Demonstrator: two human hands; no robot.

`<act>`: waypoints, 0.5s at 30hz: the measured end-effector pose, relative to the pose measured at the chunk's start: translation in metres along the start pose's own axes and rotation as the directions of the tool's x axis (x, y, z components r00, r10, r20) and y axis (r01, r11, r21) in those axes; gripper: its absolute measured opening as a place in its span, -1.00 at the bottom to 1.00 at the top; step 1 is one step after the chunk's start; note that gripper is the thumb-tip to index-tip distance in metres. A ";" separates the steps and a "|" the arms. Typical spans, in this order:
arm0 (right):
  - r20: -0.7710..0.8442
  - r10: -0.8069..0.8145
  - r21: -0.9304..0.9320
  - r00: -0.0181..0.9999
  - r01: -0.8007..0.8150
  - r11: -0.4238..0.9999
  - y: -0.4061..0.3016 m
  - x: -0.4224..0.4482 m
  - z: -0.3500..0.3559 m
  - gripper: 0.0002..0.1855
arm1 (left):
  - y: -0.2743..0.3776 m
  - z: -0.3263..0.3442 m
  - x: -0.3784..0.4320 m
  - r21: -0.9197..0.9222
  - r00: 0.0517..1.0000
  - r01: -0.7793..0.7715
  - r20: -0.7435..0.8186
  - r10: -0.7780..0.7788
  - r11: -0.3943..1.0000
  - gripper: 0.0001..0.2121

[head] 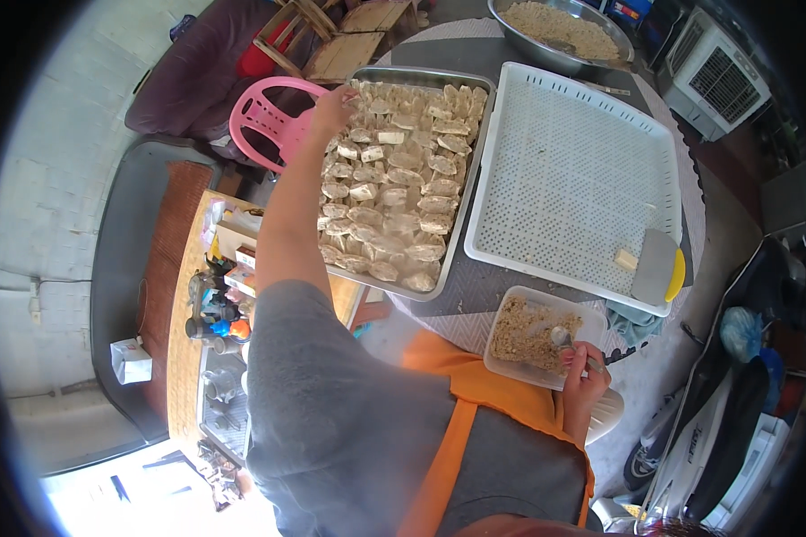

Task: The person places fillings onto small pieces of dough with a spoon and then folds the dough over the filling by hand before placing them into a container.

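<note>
My left hand (334, 113) reaches to the far left corner of a metal tray (451, 270), its fingers at the packets there; whether they grip one is hidden. Rows of small clear-wrapped packets (403, 176) fill the tray, several with a pale block on top. In my right hand (587, 373) is a metal spoon (562, 337), its bowl over a translucent plastic container (594, 327). Tan crumbly mixture (527, 335) covers most of that container's bottom. To its upper right, a white perforated tray (574, 168) carries a pale block (625, 260) and a scraper with a yellow handle (675, 275).
A large metal bowl (510, 35) of crumbly mixture stands at the round table's far side. Green cloth (635, 325) lies under the perforated tray's near corner. A pink plastic chair (269, 87) is left of the table, and a cluttered wooden table (181, 322) stands at my left.
</note>
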State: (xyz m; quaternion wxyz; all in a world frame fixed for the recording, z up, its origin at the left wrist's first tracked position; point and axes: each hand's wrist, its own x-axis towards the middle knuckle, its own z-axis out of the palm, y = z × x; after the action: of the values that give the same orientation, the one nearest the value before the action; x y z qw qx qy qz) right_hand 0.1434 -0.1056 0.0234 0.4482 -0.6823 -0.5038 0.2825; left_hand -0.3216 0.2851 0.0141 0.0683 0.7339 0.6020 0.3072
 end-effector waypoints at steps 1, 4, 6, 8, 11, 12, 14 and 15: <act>0.002 0.002 -0.005 1.000 -0.002 1.000 0.002 0.001 0.000 -0.82 | -0.005 0.000 0.002 -0.003 1.000 0.004 0.002 -0.004 1.000 -0.72; -0.017 -0.028 -0.037 0.999 0.027 0.999 0.006 0.003 0.002 -0.81 | -0.013 -0.001 0.009 0.188 0.988 -0.015 0.155 -0.015 0.982 -0.71; -0.008 -0.019 -0.025 1.000 0.019 0.999 0.005 0.005 0.002 -0.81 | -0.016 -0.002 0.010 0.268 0.971 -0.054 0.239 -0.012 0.962 -0.76; 0.005 -0.022 -0.050 1.000 0.023 0.999 0.002 0.006 0.002 -0.81 | -0.021 0.000 0.006 0.279 0.960 -0.052 0.278 -0.029 0.959 -0.77; 0.021 -0.033 -0.079 0.999 0.035 0.996 0.001 0.008 0.003 -0.82 | -0.032 0.001 0.003 0.275 0.951 -0.065 0.307 -0.024 0.959 -0.78; 0.026 -0.035 -0.090 0.999 0.037 0.995 0.001 0.007 0.003 -0.82 | -0.035 0.000 0.002 0.256 0.953 -0.078 0.304 -0.004 0.963 -0.78; 0.032 -0.035 -0.081 0.999 0.037 0.996 -0.004 0.007 0.004 -0.81 | -0.044 -0.009 0.004 0.202 0.966 -0.053 0.257 0.000 0.978 -0.78; 0.033 -0.036 -0.076 0.999 0.038 0.996 -0.006 0.007 0.004 -0.81 | -0.043 -0.013 0.007 0.141 0.978 -0.036 0.207 0.006 0.989 -0.78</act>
State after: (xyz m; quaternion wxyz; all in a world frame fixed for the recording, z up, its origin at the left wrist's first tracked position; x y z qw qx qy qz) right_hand 0.1398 -0.0968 0.0271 0.4190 -0.6848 -0.5339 0.2655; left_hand -0.3641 0.2998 0.0064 0.0738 0.7710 0.6047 0.1859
